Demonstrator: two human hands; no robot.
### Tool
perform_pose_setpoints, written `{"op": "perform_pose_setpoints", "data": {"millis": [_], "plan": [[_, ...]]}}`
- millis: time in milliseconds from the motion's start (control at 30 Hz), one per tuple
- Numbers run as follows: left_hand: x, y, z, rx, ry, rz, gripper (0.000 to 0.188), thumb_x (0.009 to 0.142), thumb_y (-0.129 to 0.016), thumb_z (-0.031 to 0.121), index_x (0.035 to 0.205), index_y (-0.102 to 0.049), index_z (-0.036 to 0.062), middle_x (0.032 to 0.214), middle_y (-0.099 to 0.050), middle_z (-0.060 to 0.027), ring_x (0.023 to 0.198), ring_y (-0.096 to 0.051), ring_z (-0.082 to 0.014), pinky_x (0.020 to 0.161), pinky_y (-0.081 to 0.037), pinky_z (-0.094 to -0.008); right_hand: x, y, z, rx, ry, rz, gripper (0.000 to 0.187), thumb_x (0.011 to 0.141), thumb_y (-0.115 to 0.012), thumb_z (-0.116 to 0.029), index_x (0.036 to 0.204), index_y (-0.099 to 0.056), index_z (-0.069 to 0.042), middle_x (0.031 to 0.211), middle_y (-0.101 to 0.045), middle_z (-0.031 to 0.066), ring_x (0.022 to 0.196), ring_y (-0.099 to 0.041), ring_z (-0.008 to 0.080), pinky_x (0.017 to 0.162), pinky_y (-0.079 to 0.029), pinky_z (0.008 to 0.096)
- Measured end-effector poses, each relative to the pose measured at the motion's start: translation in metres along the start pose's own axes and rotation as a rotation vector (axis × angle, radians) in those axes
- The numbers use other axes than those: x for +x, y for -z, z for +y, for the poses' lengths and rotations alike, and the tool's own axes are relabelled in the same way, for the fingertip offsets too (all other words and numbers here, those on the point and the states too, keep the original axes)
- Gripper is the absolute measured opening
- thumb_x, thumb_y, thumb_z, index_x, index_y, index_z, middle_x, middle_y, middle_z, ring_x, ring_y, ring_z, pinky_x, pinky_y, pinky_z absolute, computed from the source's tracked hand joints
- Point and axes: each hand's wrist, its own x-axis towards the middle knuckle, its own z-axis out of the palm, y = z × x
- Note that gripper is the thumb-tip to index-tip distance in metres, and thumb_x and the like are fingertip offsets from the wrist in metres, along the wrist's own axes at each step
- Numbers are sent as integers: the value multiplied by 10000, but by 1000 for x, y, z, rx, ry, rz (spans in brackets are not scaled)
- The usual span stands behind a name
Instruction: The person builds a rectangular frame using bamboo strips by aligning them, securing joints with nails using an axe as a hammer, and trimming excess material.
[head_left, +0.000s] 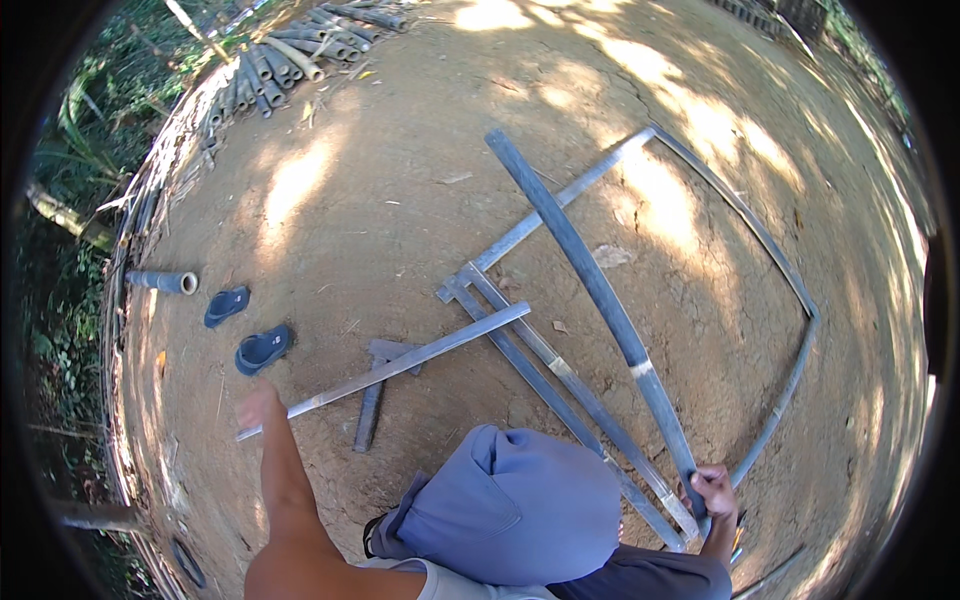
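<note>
My right hand [712, 490] is closed round the near end of a long dark split-bamboo strip [590, 270], which slants away to the far left across other strips. My left hand [262, 405], smeared by motion, is at the near-left end of a paler bamboo strip [400, 364]; its grip cannot be made out. Under that paler strip lies a dark T-shaped tool [369, 415], partly covered. Two strips lie side by side in front of me, one of them a bamboo strip [560, 372] with a pale joint. Another bamboo strip [520, 233] extends beyond them.
Bent bamboo strips [745, 205] curve round the right side. Two dark sandals [264, 350] lie at the left, near a short bamboo tube [162, 283]. A pile of cut bamboo [300, 50] lies at the far left, with greenery along the left edge. The ground is bare, cracked earth.
</note>
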Motion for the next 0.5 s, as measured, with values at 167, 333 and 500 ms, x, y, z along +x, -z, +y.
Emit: {"op": "perform_pose_setpoints", "data": {"millis": [167,333,500], "plan": [[-122,-28,118,-278,-730,-719,515,951,-695,260,1365,-579,-23,1362,-608,-193,1257,-575,-282,1011,-496,-408,7,-25,-3,61,-87,-100,494,858,-808,-375,976,-740,100,711,-711,146,544,-626,177,522,-489,300],[-320,-34,220,-806,-357,-1529,512,1027,-603,343,1412,-501,21,1332,-606,-160,1228,-604,-274,1014,-547,-419,0,-16,-8,-5,-121,-170,424,887,-792,-317,984,-740,93,750,-726,151,586,-653,187,558,-518,313],[-335,-91,232,-694,-339,-1562,159,1001,-654,185,1138,-580,153,987,-668,11,891,-671,-120,784,-599,-361,-4,-26,-7,-224,-175,-93,302,1005,-661,-245,912,-707,38,743,-706,74,652,-669,145,622,-539,301]]}}
